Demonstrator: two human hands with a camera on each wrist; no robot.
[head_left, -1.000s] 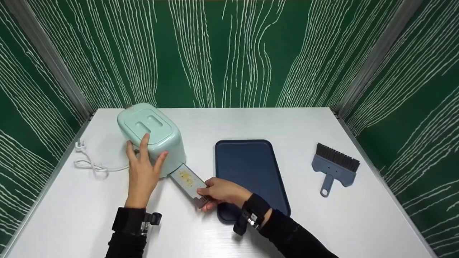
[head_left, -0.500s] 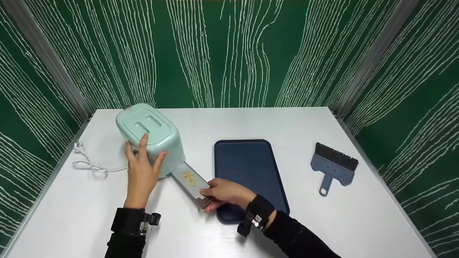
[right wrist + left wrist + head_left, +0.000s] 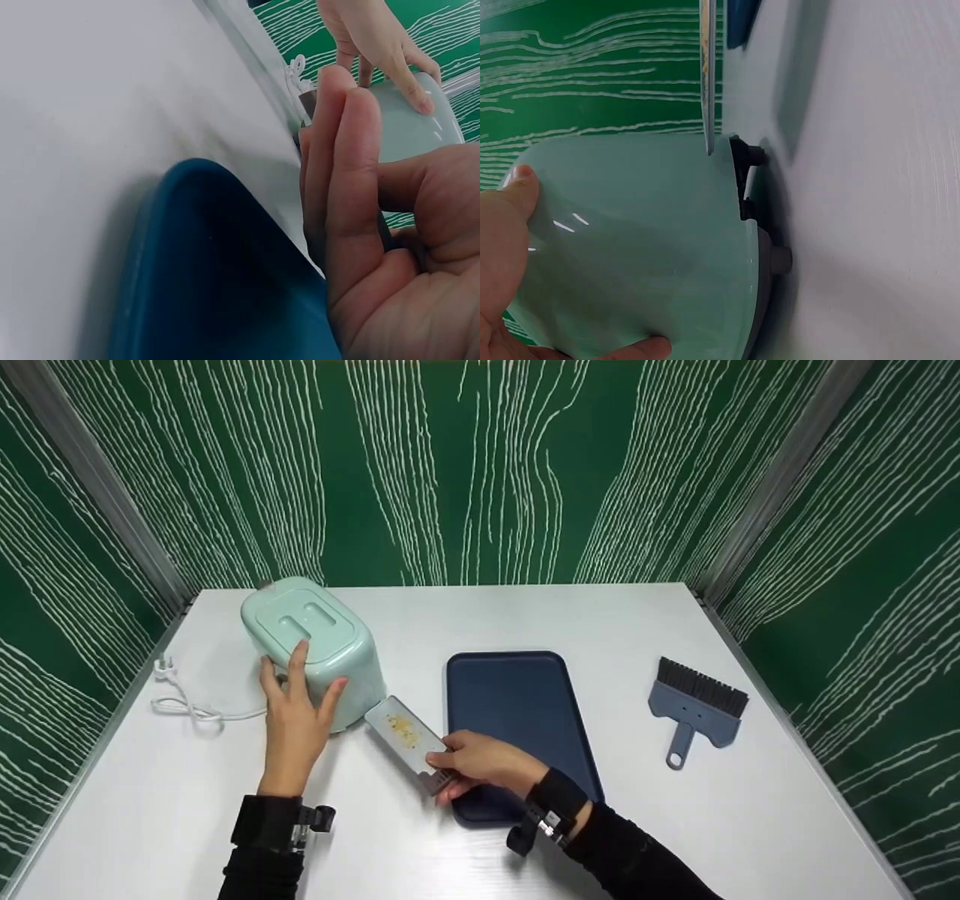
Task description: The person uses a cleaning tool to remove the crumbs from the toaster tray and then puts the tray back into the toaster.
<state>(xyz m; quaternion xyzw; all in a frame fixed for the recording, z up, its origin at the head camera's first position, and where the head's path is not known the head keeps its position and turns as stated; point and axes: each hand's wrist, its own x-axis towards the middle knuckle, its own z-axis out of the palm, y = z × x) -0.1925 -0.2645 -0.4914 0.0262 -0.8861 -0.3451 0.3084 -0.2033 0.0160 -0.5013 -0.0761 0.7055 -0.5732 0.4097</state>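
The mint-green toaster (image 3: 315, 637) stands at the left of the table, two slots in its top. My left hand (image 3: 295, 727) holds its near corner, with the thumb on the end wall and the other fingers at the side and top edge. My right hand (image 3: 487, 761) pinches the grey handle end of a flat metal crumb tray (image 3: 405, 739), thumb on top. Yellowish crumbs (image 3: 403, 730) lie on it. The crumb tray's far end is right at the toaster's lower wall; in the left wrist view its thin edge (image 3: 708, 82) shows side-on. The right fingers mostly hide the tray in the right wrist view.
A dark blue serving tray (image 3: 510, 679) lies mid-table, partly under my right forearm. At the right rests a grey-blue brush (image 3: 697, 709) with dark bristles. The toaster's white cord and plug (image 3: 180, 690) lie at the left. Green walls with white lines surround the table.
My right hand has drawn the crumb tray out of the toaster, towards the right, and its far end now shows. The left hand stays on the toaster, which has barely moved.
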